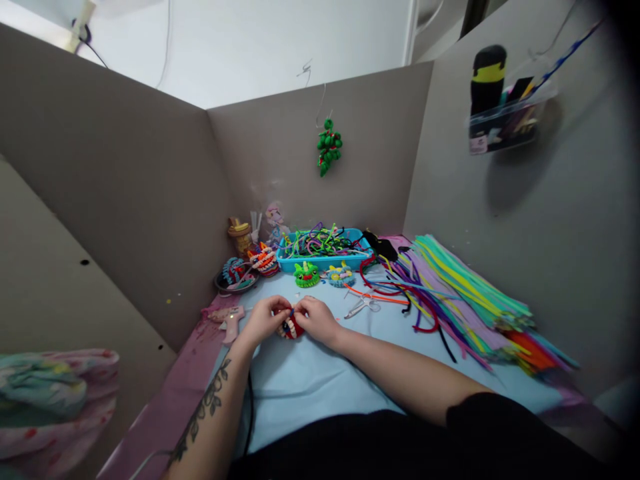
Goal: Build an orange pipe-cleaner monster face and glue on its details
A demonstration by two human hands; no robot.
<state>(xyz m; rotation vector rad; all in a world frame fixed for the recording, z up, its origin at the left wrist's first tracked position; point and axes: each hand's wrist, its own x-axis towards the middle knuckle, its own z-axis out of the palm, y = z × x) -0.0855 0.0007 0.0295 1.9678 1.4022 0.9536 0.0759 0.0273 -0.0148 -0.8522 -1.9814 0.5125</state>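
My left hand [267, 319] and my right hand [316, 320] meet over a small red pipe-cleaner figure [294, 329] with cream and dark blue parts. Fingers of both hands are pinched at its top, where a bit of blue shows; the fingertips partly hide it. Left of my left hand lies a pink hot glue gun [231, 323]. To the right of my right hand are scissors [361, 305]. Just beyond the hands sit a green pipe-cleaner figure [307, 275] and a light blue and yellow one [341, 275].
A blue tray [320, 264] of cut pipe cleaners stands at the back. Long pipe cleaners [460, 293] are heaped at right. An orange figure [264, 260] and a dark bowl [237, 288] sit back left. Grey panels [320, 100] enclose the table; a caddy [505, 127] hangs at right.
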